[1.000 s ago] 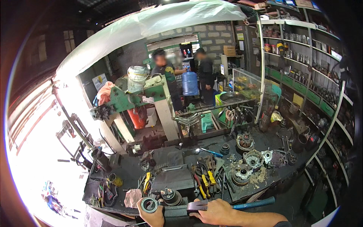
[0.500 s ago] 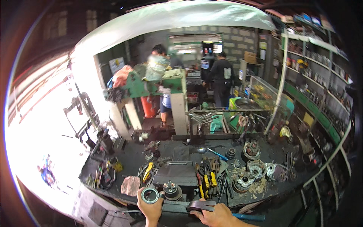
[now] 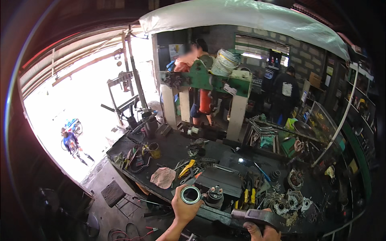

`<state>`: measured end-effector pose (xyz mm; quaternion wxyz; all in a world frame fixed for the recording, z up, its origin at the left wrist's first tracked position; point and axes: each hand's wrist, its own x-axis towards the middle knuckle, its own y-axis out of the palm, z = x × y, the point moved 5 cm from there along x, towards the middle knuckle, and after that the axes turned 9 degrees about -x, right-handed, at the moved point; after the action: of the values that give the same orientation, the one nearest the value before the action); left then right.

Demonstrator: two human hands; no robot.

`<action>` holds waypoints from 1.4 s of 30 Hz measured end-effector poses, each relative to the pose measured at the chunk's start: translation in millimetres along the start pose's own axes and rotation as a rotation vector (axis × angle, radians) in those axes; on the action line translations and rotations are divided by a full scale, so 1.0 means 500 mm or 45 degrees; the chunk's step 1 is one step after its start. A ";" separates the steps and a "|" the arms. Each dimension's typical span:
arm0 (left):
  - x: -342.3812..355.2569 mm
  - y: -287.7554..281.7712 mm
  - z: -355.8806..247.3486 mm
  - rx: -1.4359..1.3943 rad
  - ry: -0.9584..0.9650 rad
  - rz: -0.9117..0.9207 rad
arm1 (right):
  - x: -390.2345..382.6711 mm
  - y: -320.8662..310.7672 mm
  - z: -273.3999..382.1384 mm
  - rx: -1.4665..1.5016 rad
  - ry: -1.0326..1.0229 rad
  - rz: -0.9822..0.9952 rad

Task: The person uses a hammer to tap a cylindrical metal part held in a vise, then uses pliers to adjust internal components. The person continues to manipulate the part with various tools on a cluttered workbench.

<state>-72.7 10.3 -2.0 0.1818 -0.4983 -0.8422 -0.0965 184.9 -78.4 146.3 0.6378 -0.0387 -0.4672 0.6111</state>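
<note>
Dark workbench in a cluttered repair shop, two bare hands apart at its near edge.
By the clock from mid-view, the right hand at five grips a hammer close to its head; at six, the left hand curls round a hollow metal sleeve, its open end facing up. A dark cylinder with copper studs stands just beside the sleeve, at its three o'clock. Beyond, a pink cloth lies at seven, yellow-handled pliers at five, metal housings at four. Farther off, a green beam bears a white bucket at one; a co-worker in black stands at two.
</note>
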 end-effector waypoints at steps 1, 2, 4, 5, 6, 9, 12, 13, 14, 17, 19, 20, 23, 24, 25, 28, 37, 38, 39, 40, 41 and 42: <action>-0.001 -0.001 0.002 -0.019 -0.011 0.007 | -0.001 0.013 -0.004 -0.019 0.021 0.103; -0.001 -0.001 0.002 -0.005 0.003 0.015 | -0.004 0.032 -0.012 -0.039 0.046 0.205; -0.002 -0.003 0.003 0.030 0.024 0.043 | -0.014 0.075 -0.024 -0.340 -0.079 0.305; -0.003 -0.002 0.007 0.004 -0.016 0.047 | -0.025 0.094 -0.034 -0.447 -0.082 0.380; -0.003 -0.005 0.008 0.026 -0.003 0.041 | -0.035 0.109 -0.045 -0.555 -0.086 0.454; -0.002 -0.007 0.015 0.040 -0.017 0.030 | -0.058 0.130 -0.065 -0.673 -0.179 0.497; -0.001 -0.006 0.022 0.006 -0.050 0.014 | -0.069 0.130 -0.079 -0.686 -0.139 0.494; -0.003 -0.006 0.023 -0.007 -0.073 0.016 | -0.070 0.127 -0.078 -0.668 -0.158 0.456; -0.002 -0.007 0.022 -0.026 -0.068 0.022 | -0.071 0.125 -0.075 -0.646 -0.176 0.423; -0.002 -0.011 0.013 0.094 -0.033 0.037 | -0.068 0.123 -0.066 -0.531 -0.208 0.317; -0.001 -0.012 0.011 0.118 -0.061 0.076 | -0.068 0.129 -0.072 -0.473 -0.097 0.409; 0.000 -0.012 0.009 0.142 -0.035 0.076 | -0.069 0.130 -0.073 -0.498 -0.074 0.427; -0.001 -0.013 0.011 0.126 -0.007 0.066 | -0.068 0.130 -0.075 -0.491 -0.082 0.443; -0.004 -0.014 0.014 0.096 -0.026 0.073 | -0.070 0.128 -0.071 -0.463 -0.108 0.433; -0.005 -0.014 0.017 0.077 -0.053 0.083 | -0.068 0.126 -0.071 -0.429 -0.123 0.429; -0.006 -0.016 0.019 0.100 -0.088 0.060 | -0.072 0.127 -0.082 -0.441 0.002 0.501; -0.006 -0.017 0.013 0.066 -0.076 0.051 | -0.038 0.104 -0.018 -0.554 -0.184 0.421; -0.005 -0.017 0.013 0.059 -0.070 0.048 | -0.030 0.086 -0.020 -0.413 -0.011 0.513; -0.007 -0.017 0.013 0.043 -0.057 0.055 | -0.026 0.076 -0.023 -0.276 0.155 0.599; -0.006 -0.017 0.015 0.035 -0.058 0.059 | -0.015 0.064 -0.007 -0.229 0.042 0.468; -0.006 -0.017 0.016 0.026 -0.052 0.056 | -0.012 0.060 -0.007 -0.180 0.099 0.414; -0.008 -0.016 0.017 0.015 -0.055 0.049 | -0.006 0.059 -0.003 -0.080 0.043 0.353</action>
<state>-80.0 6.2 -11.1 0.1683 -0.5151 -0.8369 -0.0772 164.4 -72.5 125.4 0.5536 -0.1331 -0.4655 0.6776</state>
